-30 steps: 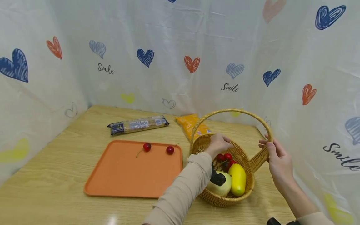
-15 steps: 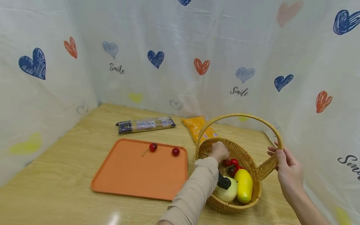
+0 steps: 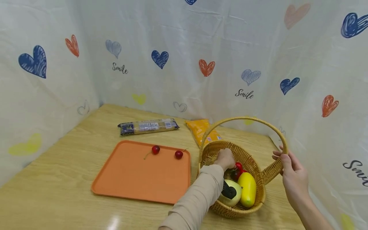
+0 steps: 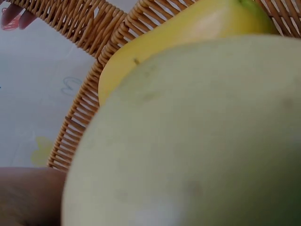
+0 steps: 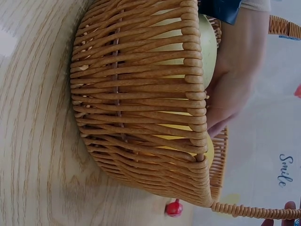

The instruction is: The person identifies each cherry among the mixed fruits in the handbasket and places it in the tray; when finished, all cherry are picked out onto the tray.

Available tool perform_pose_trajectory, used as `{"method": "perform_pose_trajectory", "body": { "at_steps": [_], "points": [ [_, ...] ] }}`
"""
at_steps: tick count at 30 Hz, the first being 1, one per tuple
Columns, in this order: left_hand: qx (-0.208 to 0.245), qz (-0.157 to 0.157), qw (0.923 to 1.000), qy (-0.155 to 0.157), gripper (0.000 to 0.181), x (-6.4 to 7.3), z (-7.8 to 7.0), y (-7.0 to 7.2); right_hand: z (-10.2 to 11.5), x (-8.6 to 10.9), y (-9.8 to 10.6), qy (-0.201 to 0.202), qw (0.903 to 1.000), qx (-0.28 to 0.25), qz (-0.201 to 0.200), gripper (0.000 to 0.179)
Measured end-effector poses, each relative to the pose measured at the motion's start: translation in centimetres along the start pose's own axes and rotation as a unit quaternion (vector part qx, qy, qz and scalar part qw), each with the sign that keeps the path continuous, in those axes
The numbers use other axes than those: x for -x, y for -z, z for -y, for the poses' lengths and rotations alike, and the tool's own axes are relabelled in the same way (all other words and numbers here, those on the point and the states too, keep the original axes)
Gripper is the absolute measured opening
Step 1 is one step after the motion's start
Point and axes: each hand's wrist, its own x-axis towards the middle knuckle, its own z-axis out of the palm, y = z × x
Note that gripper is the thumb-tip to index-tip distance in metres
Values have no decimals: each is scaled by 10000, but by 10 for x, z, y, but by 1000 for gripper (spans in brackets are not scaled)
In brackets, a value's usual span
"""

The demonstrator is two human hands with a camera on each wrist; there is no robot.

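My left hand [image 3: 226, 158] reaches down into the wicker basket [image 3: 263, 195], right beside several red cherries [image 3: 239, 166]. Its back faces up and hides the fingertips, so I cannot tell whether they grip a cherry. Under that wrist lies a pale green round melon [image 3: 233, 198], which fills much of the left wrist view. A yellow oblong fruit [image 3: 248, 190] rests against the melon. At the right, my right hand [image 3: 294, 172] grips the basket's arched handle [image 3: 244, 118] near its base, thumb in front and fingers behind.
Left of the basket lies an orange tray [image 3: 138, 179] with two cherries [image 3: 155, 149] near its far edge. Behind are a long noodle-like packet [image 3: 149, 126] and an orange bag [image 3: 198, 127]. A small red thing [image 5: 174, 207] shows past the basket in the right wrist view.
My left hand has lowered deeper into the basket and shifted over the cherries, covering some of them. The right hand keeps its grip on the handle. The head view has turned slightly.
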Motion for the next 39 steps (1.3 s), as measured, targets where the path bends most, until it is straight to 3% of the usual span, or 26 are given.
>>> {"method": "perform_pose_trajectory", "body": {
  "at_steps": [1,4,6,9,13,16,22,26,32,39],
  "points": [
    [327,-12,9995,5,41,0,0,1,0,0,1,0,10000,12,-2,45],
    [1319,-126,9912,61,26,2,-1,8,1,0,3,1,10000,76,-4,45],
    [1764,-197,9841,72,10,2,-1,14,2,-1,3,15,9999,100,9,45],
    [2268,-307,9734,111,14,3,-1,24,3,-3,3,76,9999,89,66,45],
    [3115,-312,9497,25,12,5,7,34,4,-4,-3,107,9999,53,122,45],
    [3477,-255,9371,-181,12,7,18,39,2,-5,-10,66,9999,-15,127,44],
    [3808,-97,9237,-412,18,15,29,48,0,-6,-17,86,9999,-12,72,44],
    [3770,9,9240,-637,19,20,28,52,1,-6,-14,80,9998,145,52,44],
    [3528,272,9310,-902,20,32,25,52,3,-2,-8,31,10000,-40,54,45],
    [3704,501,9209,-1103,18,49,26,55,3,3,-4,25,10000,-77,34,45]
  ]
}}
